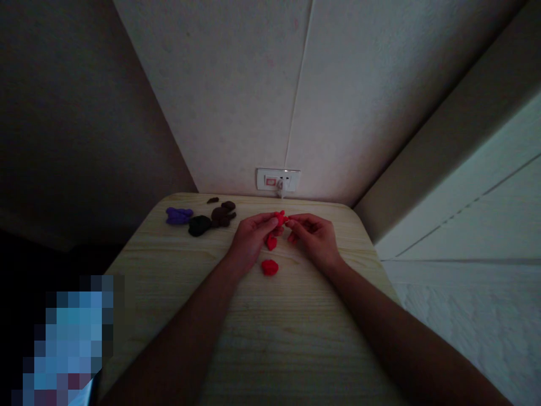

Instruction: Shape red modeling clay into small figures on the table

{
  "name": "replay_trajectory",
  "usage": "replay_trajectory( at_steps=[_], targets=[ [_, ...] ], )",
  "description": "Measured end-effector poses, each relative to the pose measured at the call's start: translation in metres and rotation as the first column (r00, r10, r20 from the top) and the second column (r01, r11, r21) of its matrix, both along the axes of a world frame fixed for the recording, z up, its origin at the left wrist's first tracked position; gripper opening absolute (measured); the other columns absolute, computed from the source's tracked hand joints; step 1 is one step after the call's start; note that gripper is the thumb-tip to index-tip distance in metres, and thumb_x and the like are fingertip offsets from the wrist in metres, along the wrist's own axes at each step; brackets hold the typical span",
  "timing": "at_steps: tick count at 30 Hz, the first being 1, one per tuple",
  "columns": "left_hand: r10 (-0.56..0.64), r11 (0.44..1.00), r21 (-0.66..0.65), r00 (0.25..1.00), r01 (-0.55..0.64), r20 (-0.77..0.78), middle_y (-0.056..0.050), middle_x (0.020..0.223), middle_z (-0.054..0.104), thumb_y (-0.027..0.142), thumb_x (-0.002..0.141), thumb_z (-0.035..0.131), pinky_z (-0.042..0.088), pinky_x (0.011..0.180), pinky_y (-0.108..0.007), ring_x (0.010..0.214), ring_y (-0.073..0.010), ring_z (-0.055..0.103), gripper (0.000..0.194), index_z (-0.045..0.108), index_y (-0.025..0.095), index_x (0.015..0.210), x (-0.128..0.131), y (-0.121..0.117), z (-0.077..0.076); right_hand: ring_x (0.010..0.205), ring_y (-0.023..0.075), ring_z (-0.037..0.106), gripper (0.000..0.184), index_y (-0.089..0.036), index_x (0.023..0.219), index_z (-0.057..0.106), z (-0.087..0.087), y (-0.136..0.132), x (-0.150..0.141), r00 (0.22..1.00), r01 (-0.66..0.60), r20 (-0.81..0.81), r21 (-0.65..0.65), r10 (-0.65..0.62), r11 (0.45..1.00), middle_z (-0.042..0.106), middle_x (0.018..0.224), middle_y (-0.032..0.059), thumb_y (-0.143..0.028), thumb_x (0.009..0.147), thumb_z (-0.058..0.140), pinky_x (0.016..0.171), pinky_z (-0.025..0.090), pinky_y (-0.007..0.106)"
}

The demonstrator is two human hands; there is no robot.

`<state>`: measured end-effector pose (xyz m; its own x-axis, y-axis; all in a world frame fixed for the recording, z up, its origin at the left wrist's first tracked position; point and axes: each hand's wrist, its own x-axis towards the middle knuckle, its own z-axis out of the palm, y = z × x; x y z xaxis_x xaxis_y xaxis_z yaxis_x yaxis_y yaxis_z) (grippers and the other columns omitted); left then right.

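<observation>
A ragged piece of red modelling clay (279, 218) is being pinched between the left hand (253, 239) and the right hand (313, 239), their fingertips meeting on it. The fingers of each hand are curled close together, though the dim light is probably hiding exactly which ones are pressing. Both forearms are reaching in from the bottom corners, wrists low, hands angled toward each other. A small red scrap (271, 242) is lying at six o'clock from the pinch, and a rounded, lumpy red piece (269, 267) is sitting further along that line. At nine o'clock, soft lumps of brown clay (222, 216), black clay (199, 225) and purple clay (179, 215) are resting on the wood-grain tabletop (296, 316). A white wall socket (278, 179) is showing at twelve o'clock.
</observation>
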<state>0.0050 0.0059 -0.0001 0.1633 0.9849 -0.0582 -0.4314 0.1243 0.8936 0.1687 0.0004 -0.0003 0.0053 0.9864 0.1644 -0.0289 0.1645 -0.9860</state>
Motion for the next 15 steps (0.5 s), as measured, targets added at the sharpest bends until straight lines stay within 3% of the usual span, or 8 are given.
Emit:
replay_trajectory(
  at_steps=[4, 9, 15],
  targets=[
    [0.012, 1.000, -0.012, 0.999, -0.011, 0.038, -0.010, 0.091, 0.077, 0.034, 0.071, 0.083, 0.047, 0.056, -0.024, 0.071, -0.0153, 0.067, 0.033, 0.078, 0.013, 0.097, 0.0003, 0.0015, -0.0012, 0.050, 0.0144, 0.061, 0.034, -0.017, 0.092, 0.076, -0.0007, 0.0000, 0.0005, 0.999, 0.009, 0.031, 0.004, -0.009, 1.000, 0.071, 0.063, 0.0017, -0.046, 0.075, 0.082, 0.051, 0.051, 0.027],
    [0.019, 1.000, -0.012, 0.996, -0.018, 0.087, -0.010, 0.089, 0.077, 0.035, 0.072, 0.083, 0.053, 0.075, -0.029, 0.075, -0.0155, 0.069, 0.031, 0.077, 0.012, 0.092, 0.0000, 0.0024, -0.0016, 0.049, 0.0155, 0.060, 0.034, -0.019, 0.092, 0.076, -0.0016, 0.0000, 0.0007, 0.996, 0.015, 0.084, 0.002, -0.015, 1.000, 0.068, 0.059, 0.0008, -0.048, 0.076, 0.080, 0.049, 0.048, 0.028],
    [0.026, 0.999, -0.039, 0.988, -0.021, 0.152, -0.010, 0.091, 0.077, 0.034, 0.073, 0.083, 0.053, 0.082, -0.032, 0.083, -0.0183, 0.071, 0.028, 0.075, 0.012, 0.089, -0.0010, 0.0036, -0.0012, 0.050, 0.0150, 0.059, 0.031, -0.021, 0.088, 0.076, -0.0072, -0.0032, -0.0010, 0.988, -0.019, 0.151, 0.028, 0.015, 0.999, 0.071, 0.065, 0.0027, -0.048, 0.076, 0.081, 0.047, 0.045, 0.027]
  ],
)
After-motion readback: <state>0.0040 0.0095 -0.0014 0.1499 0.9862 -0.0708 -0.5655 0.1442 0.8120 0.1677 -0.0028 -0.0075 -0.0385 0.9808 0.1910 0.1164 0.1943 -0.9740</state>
